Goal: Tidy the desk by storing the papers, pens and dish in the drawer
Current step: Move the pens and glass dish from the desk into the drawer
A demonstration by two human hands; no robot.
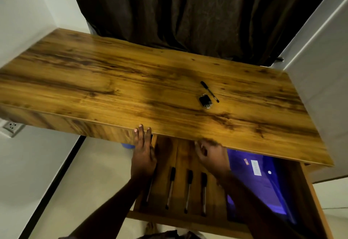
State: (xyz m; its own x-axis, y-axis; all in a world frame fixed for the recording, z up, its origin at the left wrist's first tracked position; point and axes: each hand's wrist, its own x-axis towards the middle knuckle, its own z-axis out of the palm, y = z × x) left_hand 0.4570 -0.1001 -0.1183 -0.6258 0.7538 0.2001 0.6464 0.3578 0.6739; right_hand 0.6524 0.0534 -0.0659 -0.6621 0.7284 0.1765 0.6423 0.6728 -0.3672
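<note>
Both arms reach up from the bottom of the frame over the pulled-out drawer [188, 218], which sits low and centre under the desk [131, 80].

The left hand [143, 155] is stretched flat, palm down, fingers [140, 131] straight and close together, their tips touching the front edge of the desk where the drawer's left side meets it. Its grip is open and holds nothing.

The right hand [212, 155] is blurred, just below the desk edge at centre frame, over the back of the drawer. Its fingers look loosely curled, with nothing seen in them; whether the grip is open or closed I cannot tell.

In the drawer, four pens [188, 189] lie side by side in the left part, roughly parallel, the leftmost partly hidden under the left forearm. To their right, at lower right of the frame, lies a purple folder [263, 178] with a white label, partly covered by the right forearm.

On the desk, right of centre, one pen [209, 91] lies slantwise, and just beside it sits a small dark object [205, 101] whose kind is unclear.
</note>
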